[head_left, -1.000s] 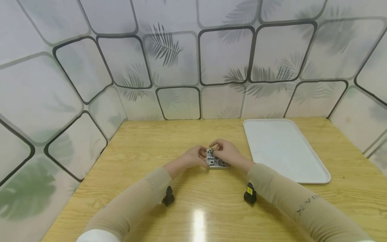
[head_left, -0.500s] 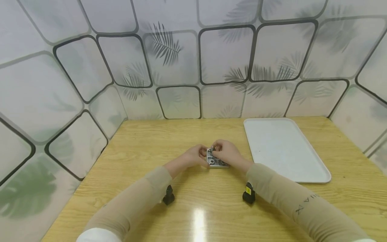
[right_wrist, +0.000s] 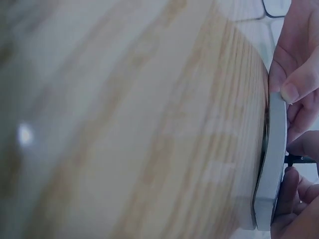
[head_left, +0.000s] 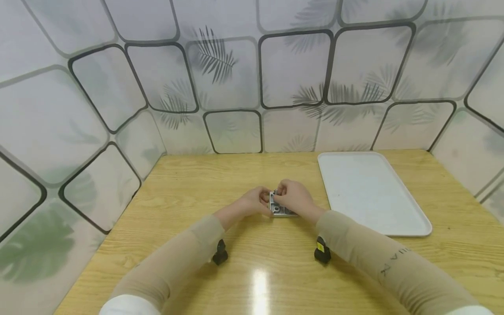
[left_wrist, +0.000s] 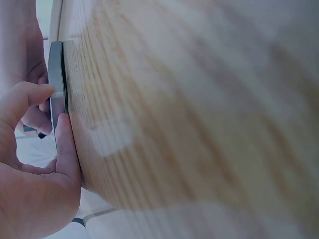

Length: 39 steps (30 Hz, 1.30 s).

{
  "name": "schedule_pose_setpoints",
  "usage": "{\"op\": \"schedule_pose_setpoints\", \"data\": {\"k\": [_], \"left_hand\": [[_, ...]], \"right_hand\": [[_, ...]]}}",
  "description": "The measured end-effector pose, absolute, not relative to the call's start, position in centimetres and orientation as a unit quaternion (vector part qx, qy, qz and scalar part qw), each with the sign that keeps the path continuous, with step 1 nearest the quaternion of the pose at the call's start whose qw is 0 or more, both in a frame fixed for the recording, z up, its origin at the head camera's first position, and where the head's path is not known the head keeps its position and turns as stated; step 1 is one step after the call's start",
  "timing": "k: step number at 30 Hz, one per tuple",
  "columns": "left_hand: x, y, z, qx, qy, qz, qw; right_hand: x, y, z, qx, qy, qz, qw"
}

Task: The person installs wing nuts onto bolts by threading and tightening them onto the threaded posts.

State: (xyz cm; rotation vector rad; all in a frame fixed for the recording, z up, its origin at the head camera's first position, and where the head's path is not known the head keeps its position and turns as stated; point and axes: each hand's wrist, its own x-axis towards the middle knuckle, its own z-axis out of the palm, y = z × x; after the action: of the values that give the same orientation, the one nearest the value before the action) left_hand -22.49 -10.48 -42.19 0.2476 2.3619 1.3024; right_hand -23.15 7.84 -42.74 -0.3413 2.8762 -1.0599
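A small silver metal plate (head_left: 277,209) with round holes lies on the wooden table ahead of me. My left hand (head_left: 253,202) grips its left edge, thumb (right_wrist: 290,92) at the near corner and the other fingers along the far side. Over the plate's upper left part, my right hand (head_left: 294,197) pinches a small dark screw (right_wrist: 301,159) that stands up from the plate's top. In the left wrist view, the plate's grey side (left_wrist: 56,64) shows edge-on, with the screw's dark end (left_wrist: 36,131) near the right hand's fingers. The right hand covers the plate's right part.
A white rectangular tray (head_left: 370,192) lies on the table (head_left: 204,175) to the right, beyond the right forearm. A patterned wall covering (head_left: 291,74) rises behind the table and along both sides. Black wrist cameras (head_left: 323,250) hang under both sleeves.
My right hand has shifted slightly left and its fingers have closed in around the screw, covering more of it and the plate. The left hand keeps its grip; the plate stays in place.
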Motion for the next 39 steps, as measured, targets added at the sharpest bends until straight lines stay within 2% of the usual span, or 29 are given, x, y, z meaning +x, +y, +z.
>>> {"op": "schedule_pose_setpoints", "data": {"k": [6,17,29,39], "left_hand": [[-22.5,-10.4,-42.1,0.091,0.853,0.469,0.213],[-22.4,-10.4,-42.1,0.084,0.857,0.464,0.209],[-22.6,-10.5,-42.2,0.08,0.852,0.469,0.218],[-22.4,-10.5,-42.1,0.08,0.851,0.475,0.212]], "right_hand": [[-23.4,8.1,-42.6,-0.118,0.93,-0.345,0.033],[-24.0,9.7,-42.9,-0.151,0.843,-0.507,0.099],[-24.4,9.7,-43.3,-0.193,0.87,-0.446,0.082],[-24.5,9.4,-43.6,-0.178,0.892,-0.41,0.064]]}}
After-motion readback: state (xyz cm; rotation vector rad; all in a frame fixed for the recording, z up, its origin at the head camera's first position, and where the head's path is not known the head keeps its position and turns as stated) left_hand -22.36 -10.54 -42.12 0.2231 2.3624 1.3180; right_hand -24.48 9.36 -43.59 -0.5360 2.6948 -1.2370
